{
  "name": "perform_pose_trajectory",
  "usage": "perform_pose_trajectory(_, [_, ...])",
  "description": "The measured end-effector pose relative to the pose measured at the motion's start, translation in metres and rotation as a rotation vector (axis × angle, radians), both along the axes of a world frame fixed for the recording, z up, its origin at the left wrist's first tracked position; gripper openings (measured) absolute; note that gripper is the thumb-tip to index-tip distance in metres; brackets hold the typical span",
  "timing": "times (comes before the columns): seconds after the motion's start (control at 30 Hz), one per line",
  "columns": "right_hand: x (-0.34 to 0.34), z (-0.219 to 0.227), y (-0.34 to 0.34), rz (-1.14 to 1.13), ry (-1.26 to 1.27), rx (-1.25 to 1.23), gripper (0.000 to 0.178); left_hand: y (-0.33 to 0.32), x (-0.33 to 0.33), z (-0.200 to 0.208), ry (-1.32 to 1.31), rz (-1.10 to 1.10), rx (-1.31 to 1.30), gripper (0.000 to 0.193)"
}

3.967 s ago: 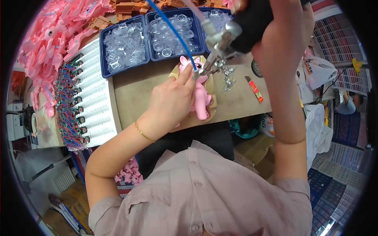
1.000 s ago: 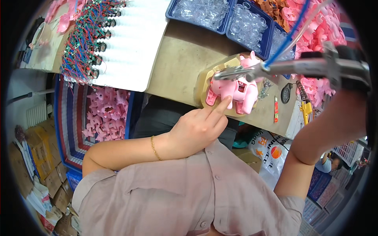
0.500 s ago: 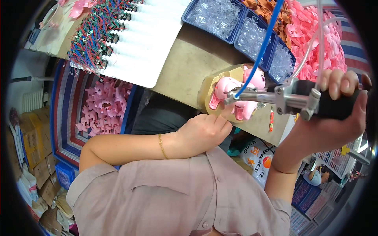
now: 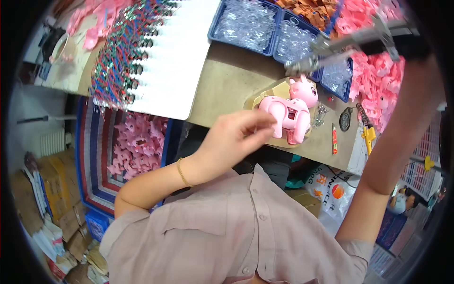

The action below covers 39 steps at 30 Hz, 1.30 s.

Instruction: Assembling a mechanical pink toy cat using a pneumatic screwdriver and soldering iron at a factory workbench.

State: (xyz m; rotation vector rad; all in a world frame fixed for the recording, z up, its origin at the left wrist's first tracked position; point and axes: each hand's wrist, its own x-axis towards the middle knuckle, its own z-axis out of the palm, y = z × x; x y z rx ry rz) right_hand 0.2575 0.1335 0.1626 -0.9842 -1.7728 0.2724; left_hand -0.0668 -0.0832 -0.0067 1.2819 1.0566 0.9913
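A pink toy pony [image 4: 278, 108] lies on its side in a tan holding block [image 4: 253, 98], with a dark opening in its belly. My left hand [image 4: 227, 139] is open at its hind end, thumb and fingers apart, fingertips at or just over a hind leg; contact is hard to make out. Up at the right, my right hand [image 4: 425, 57] is closed around the dark body of a power screwdriver [image 4: 373, 41]. That hand is mostly in shadow and blurred. The screwdriver's metal tip hangs above and beyond the pony's head, apart from it.
Blue trays [image 4: 246, 26] of clear plastic parts line the back. Pink parts [image 4: 373, 78] and orange parts [image 4: 309, 8] heap behind them. Wired components lie on a white board [image 4: 175, 61]. Loose screws [image 4: 320, 116], a red tube [image 4: 334, 139] and a yellow-handled tool [image 4: 369, 137] are right of the block.
My right hand has lifted the screwdriver off the pony and swung it up and away. My left hand has opened from a curled pose and drawn slightly back left. The view has shifted a little.
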Motion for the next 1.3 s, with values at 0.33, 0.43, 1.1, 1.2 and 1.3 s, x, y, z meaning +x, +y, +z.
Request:
perform_pose_trajectory(0.33, [-0.121, -0.083, -0.162, 0.232, -0.333, -0.294, 0.032, 0.022, 0.016, 0.016, -0.003, -0.073, 0.022, 0.071])
perform_pose_trajectory(0.43, [-0.103, -0.111, -0.186, 0.313, -0.313, -0.441, 0.024, 0.018, 0.035, 0.010, 0.086, -0.108, 0.281, 0.072])
perform_pose_trajectory(1.1, [-0.095, -0.154, -0.174, 0.104, -0.793, -0.137, 0.026, 0.040, 0.057, -0.004, 1.077, -0.237, 0.892, 0.044])
perform_pose_trajectory(1.2, [-0.109, -0.143, -0.173, 0.175, -1.108, -0.042, 0.022, 0.038, 0.056, -0.003, 1.191, -0.273, 0.985, 0.040])
perform_pose_trajectory(1.3, [-0.105, -0.144, -0.167, 0.186, -1.033, 0.010, 0.021, 0.042, 0.054, -0.004, 1.158, -0.304, 1.020, 0.038])
